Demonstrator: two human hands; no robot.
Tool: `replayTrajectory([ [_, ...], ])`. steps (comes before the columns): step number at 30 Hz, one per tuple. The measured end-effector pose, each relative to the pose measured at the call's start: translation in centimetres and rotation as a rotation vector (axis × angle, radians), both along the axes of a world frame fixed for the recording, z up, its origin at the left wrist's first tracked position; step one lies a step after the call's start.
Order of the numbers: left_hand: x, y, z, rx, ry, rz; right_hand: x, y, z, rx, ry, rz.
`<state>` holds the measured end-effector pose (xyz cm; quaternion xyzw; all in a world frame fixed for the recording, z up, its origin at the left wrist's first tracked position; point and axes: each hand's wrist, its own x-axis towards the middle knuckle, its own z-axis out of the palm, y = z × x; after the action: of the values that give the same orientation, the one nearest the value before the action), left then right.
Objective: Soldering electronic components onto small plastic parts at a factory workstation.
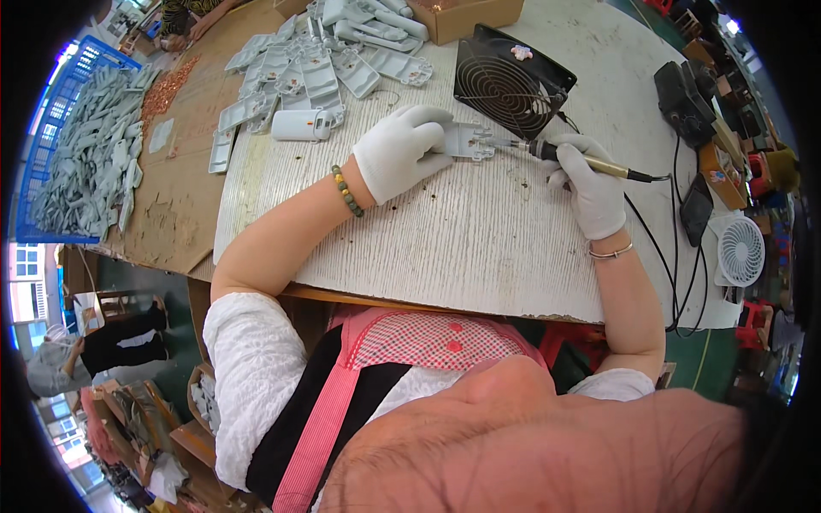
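White gloves cover both hands. My left hand (pixel 406 150) is closed on the left end of a small pale grey plastic housing (pixel 468 140), which rests on the white table. In my right hand (pixel 592 184) is a soldering iron (pixel 603 163), gripped like a pen with its tip pointing left. That tip meets the right end of the housing, where small metal parts show; whether it touches them I cannot tell. Just behind the tip stands a black square fan (pixel 511 81) with a round wire guard. To the left of my left hand lies a closed white plastic case (pixel 300 125).
Grey housings (pixel 318 77) are heaped at the back. A blue crate (pixel 51 224) of grey parts and copper-coloured bits (pixel 169 85) lie left. On the right are a black device (pixel 685 101), trailing cables (pixel 675 222) and a white fan (pixel 740 250). Another person's hand (pixel 202 28) is at far left.
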<state>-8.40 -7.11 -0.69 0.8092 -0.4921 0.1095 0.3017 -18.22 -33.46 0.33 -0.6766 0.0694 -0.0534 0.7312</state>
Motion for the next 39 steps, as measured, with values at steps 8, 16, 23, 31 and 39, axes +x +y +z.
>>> replayTrajectory([
  [8,-0.01,-0.07,0.26,0.008,-0.009,-0.008,0.05,0.10,0.14,-0.020,-0.002,-0.008],
  [16,-0.01,0.00,0.20,0.009,-0.012,-0.007,0.10,0.17,0.17,-0.038,-0.010,0.001],
  [23,-0.14,0.00,0.21,0.023,-0.023,-0.004,0.11,-0.05,-0.24,-0.017,-0.021,-0.008],
  [31,-0.12,-0.01,0.16,0.032,-0.034,-0.009,0.03,-0.12,0.03,-0.055,-0.018,0.030],
  [39,-0.33,-0.07,0.29,0.034,-0.028,0.000,-0.08,-0.04,0.19,-0.070,-0.017,0.063],
])
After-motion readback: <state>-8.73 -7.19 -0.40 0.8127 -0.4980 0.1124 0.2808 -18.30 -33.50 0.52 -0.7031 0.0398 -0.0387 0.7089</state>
